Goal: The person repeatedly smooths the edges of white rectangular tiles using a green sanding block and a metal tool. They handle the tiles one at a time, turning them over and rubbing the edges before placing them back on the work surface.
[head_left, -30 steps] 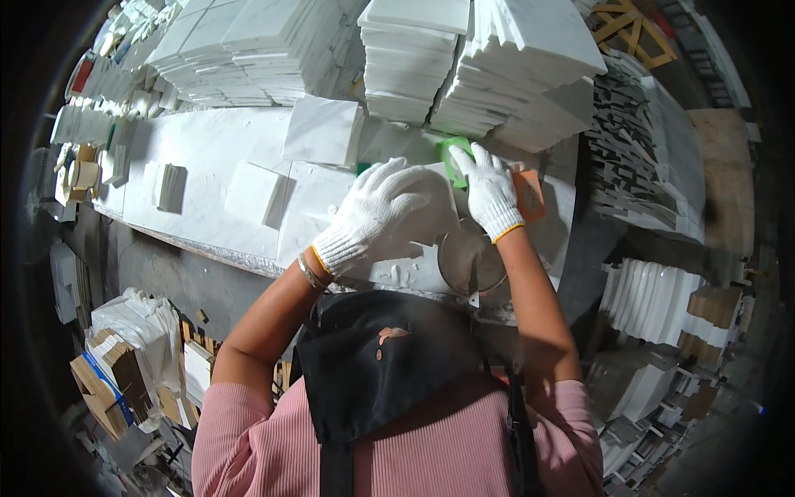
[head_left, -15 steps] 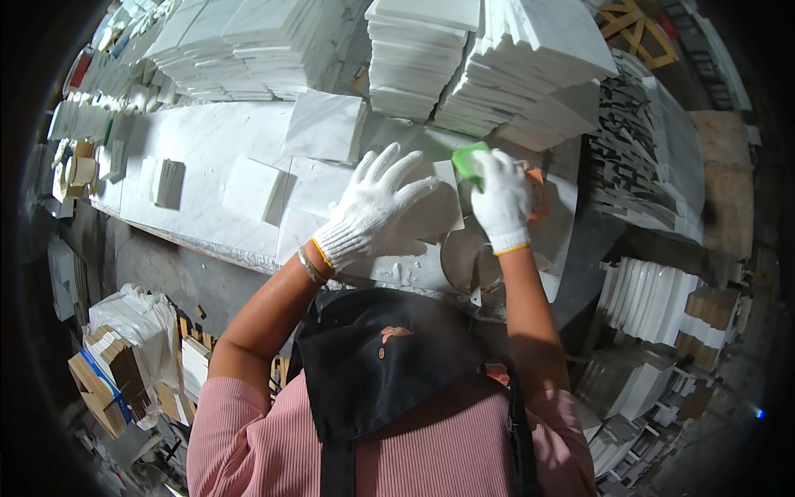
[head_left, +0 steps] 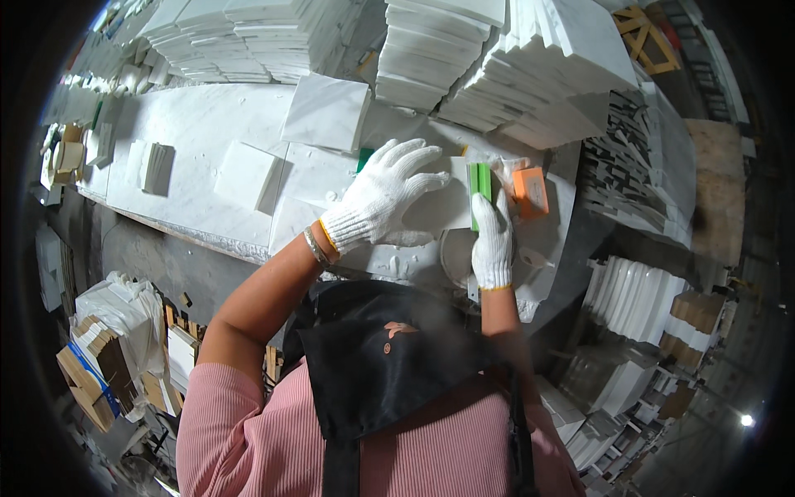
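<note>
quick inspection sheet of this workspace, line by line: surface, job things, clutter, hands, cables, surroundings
Surface: pale bench top with white crumbs near its front edge.
Job things: white tile, partly under the left hand; green block at its right edge.
Clutter: orange block right of the green one; round dish, partly hidden; loose tile farther left.
Hands: both gloved; left hand spread over the tile, contact unclear; right hand gripping the green block.
Cables: nothing seen.
Surroundings: tall tile stacks behind; wooden frame far right.
</note>
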Demonstrator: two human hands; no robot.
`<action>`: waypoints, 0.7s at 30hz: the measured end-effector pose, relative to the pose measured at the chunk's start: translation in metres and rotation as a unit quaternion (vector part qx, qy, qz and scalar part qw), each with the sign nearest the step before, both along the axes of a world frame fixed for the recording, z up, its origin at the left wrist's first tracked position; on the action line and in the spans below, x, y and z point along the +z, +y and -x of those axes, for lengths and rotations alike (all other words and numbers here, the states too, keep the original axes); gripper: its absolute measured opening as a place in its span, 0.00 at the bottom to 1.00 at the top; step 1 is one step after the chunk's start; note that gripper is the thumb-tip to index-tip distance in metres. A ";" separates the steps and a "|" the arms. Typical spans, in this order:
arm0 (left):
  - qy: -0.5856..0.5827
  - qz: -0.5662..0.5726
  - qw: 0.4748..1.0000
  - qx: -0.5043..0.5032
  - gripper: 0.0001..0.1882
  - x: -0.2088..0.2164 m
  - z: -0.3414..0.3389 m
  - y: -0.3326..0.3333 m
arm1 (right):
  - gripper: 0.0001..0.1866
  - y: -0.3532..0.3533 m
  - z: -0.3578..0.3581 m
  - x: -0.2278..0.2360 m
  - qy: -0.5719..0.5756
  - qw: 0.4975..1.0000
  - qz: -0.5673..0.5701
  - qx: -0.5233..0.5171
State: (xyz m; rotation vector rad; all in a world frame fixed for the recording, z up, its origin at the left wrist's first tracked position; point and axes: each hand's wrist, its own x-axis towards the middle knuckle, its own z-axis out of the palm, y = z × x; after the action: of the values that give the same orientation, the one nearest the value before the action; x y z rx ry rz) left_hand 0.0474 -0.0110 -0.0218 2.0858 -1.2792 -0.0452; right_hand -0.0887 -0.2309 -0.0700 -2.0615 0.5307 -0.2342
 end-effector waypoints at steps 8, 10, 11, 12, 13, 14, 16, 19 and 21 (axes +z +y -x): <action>-0.018 0.008 1.000 0.000 0.41 -0.009 -0.001 0.001 | 0.33 0.035 0.003 0.068 -0.057 0.997 -0.030 0.041; -0.006 0.009 1.000 -0.001 0.41 -0.006 -0.001 0.002 | 0.39 0.033 -0.015 0.064 0.032 0.993 -0.102 -0.044; 0.000 0.010 1.000 -0.003 0.41 -0.003 -0.001 0.002 | 0.40 0.017 -0.019 0.044 0.067 0.993 -0.100 -0.012; 0.006 0.012 1.000 -0.007 0.41 -0.002 -0.001 0.002 | 0.39 0.006 -0.015 0.029 0.047 0.989 -0.142 -0.013; 0.004 0.012 1.000 -0.006 0.41 -0.003 -0.001 0.002 | 0.37 0.005 -0.018 0.029 0.028 0.982 -0.184 -0.010; 0.003 0.013 1.000 -0.006 0.41 -0.004 -0.001 0.002 | 0.35 0.006 -0.017 0.031 -0.006 0.960 -0.281 -0.019; 0.000 0.012 1.000 -0.004 0.41 -0.005 -0.001 0.002 | 0.32 0.009 -0.008 0.039 -0.073 0.883 -0.462 -0.037; -0.001 0.011 1.000 -0.001 0.42 -0.004 -0.001 0.002 | 0.29 -0.007 0.010 0.034 -0.060 0.797 -0.591 -0.114; 0.001 0.017 1.000 -0.001 0.42 -0.006 -0.001 0.002 | 0.29 -0.013 0.012 0.032 -0.053 0.787 -0.600 -0.132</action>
State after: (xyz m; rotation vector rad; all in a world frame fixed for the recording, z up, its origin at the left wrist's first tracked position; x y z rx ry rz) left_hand 0.0481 -0.0092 -0.0273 2.0552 -1.2722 -0.0275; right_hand -0.1009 -0.2441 -0.0385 -0.7151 0.6547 -0.1109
